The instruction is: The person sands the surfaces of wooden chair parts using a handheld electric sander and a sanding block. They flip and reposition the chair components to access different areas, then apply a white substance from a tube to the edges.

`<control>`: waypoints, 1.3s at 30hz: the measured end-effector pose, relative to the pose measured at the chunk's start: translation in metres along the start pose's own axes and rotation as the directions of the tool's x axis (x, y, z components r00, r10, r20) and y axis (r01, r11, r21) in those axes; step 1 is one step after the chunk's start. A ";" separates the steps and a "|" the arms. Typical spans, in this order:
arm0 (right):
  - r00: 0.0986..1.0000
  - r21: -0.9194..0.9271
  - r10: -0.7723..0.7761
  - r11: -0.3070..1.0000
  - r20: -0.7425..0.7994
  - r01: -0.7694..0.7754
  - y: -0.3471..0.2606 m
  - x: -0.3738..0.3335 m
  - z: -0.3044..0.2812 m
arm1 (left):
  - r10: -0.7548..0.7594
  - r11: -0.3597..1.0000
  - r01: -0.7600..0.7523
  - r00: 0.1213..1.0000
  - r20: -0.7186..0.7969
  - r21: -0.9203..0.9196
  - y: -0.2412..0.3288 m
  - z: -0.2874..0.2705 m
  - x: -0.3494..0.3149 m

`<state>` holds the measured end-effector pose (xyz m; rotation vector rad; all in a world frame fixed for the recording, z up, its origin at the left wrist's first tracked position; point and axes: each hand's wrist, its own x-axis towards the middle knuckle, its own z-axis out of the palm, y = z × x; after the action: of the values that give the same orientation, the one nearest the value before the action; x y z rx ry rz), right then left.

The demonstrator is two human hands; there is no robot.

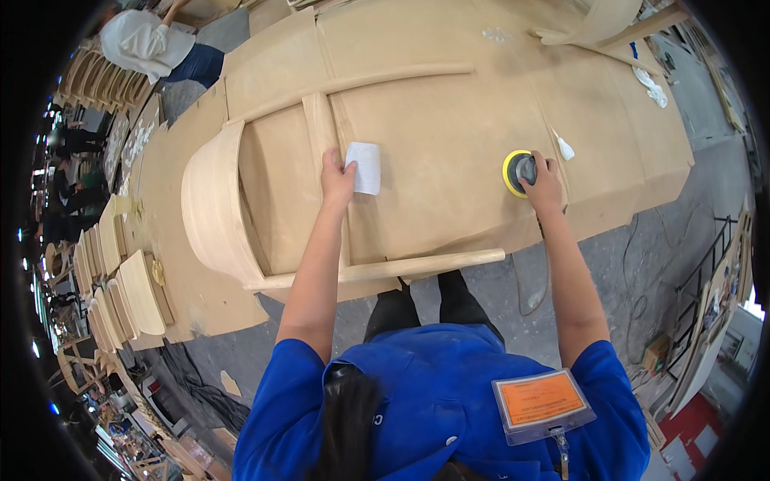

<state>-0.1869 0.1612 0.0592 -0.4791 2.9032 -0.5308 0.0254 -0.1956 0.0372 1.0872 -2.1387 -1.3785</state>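
Observation:
A pale wooden chair frame (320, 128) lies on a cardboard-covered table (433, 168), its curved backrest (212, 204) at the left and two long legs reaching right. My left hand (337, 180) is closed over the frame's crossbar, pinching the edge of a white rectangular sheet of sandpaper (366, 168). Further right, my right hand (546, 187) is wrapped around a round orbital sander (518, 171) with a yellow-edged pad. The sander is tilted and apart from the chair frame. Its grip is partly hidden under my fingers.
A white nozzle-tipped piece (565, 150) lies beyond the sander. Another wooden part (593, 32) stands at the far right, near a crumpled white cloth (650, 88). A hose (525, 305) hangs by the table's near edge. A person in white (148, 48) is at the far left, near stacked chair parts (140, 293).

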 end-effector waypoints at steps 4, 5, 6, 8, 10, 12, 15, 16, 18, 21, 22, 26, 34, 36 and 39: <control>1.000 0.016 -0.006 1.000 0.022 0.006 0.003 0.002 0.000 | 0.210 0.883 -0.221 0.975 0.073 0.414 0.023 0.020 -0.040; 1.000 0.011 -0.016 1.000 0.025 0.016 0.003 0.003 0.000 | -0.034 0.881 -0.037 0.989 0.142 0.472 0.024 0.025 -0.060; 0.999 0.004 -0.014 1.000 0.035 0.014 0.003 0.004 0.000 | 0.155 0.697 -0.352 0.924 0.348 0.625 0.023 0.029 -0.088; 0.999 -0.007 -0.039 0.999 0.017 0.039 0.004 0.005 0.001 | 0.328 0.424 -0.647 0.762 0.558 0.634 0.016 0.036 -0.143; 0.999 -0.009 -0.038 0.999 0.016 0.038 0.004 0.005 0.002 | 0.294 0.462 -0.627 0.776 0.558 0.627 0.002 0.036 -0.183; 1.000 -0.010 -0.017 1.000 0.023 0.017 0.006 0.004 0.003 | 0.315 0.484 -0.614 0.787 0.531 0.624 -0.014 0.039 -0.207; 0.996 0.007 -0.086 0.996 -0.021 0.086 0.008 0.005 0.007 | 0.178 0.413 -0.590 0.800 0.573 0.694 -0.035 0.044 -0.212; 0.996 -0.001 -0.088 0.996 -0.026 0.088 0.009 0.005 0.008 | 0.230 0.457 -0.596 0.796 0.560 0.660 -0.041 0.042 -0.210; 0.997 -0.048 -0.067 0.997 -0.042 0.065 0.010 0.007 0.011 | 0.395 0.455 -0.671 0.741 0.543 0.585 -0.049 0.039 -0.207; 0.993 -0.098 -0.118 0.988 -0.020 0.116 0.006 0.008 0.014 | 0.342 0.535 -0.638 0.763 0.549 0.554 -0.058 0.024 -0.208; 0.994 -0.103 -0.103 0.990 -0.033 0.100 0.003 0.005 0.015 | 0.345 0.528 -0.653 0.749 0.565 0.543 -0.060 0.017 -0.209; 0.991 -0.104 -0.125 0.987 -0.051 0.119 -0.006 0.005 0.016 | 0.430 0.506 -0.724 0.683 0.591 0.469 -0.061 -0.008 -0.199; 0.833 0.136 -0.278 0.961 0.479 0.242 -0.012 0.008 -0.031 | 0.473 0.581 -0.112 0.853 -0.223 0.806 -0.070 -0.058 -0.045; 0.654 0.344 -0.357 0.926 0.667 0.155 -0.010 -0.006 -0.040 | 0.382 0.537 -0.001 0.892 -0.242 0.844 -0.083 -0.039 -0.044; 0.365 0.431 -0.467 0.884 0.805 0.182 -0.010 -0.026 -0.035 | 0.347 0.442 0.017 0.919 -0.189 0.897 -0.092 -0.012 -0.046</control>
<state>-0.1668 0.1725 0.0978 -0.9576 1.6354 -0.4871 0.1000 -0.1879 -0.0349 1.2393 -2.5784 0.2129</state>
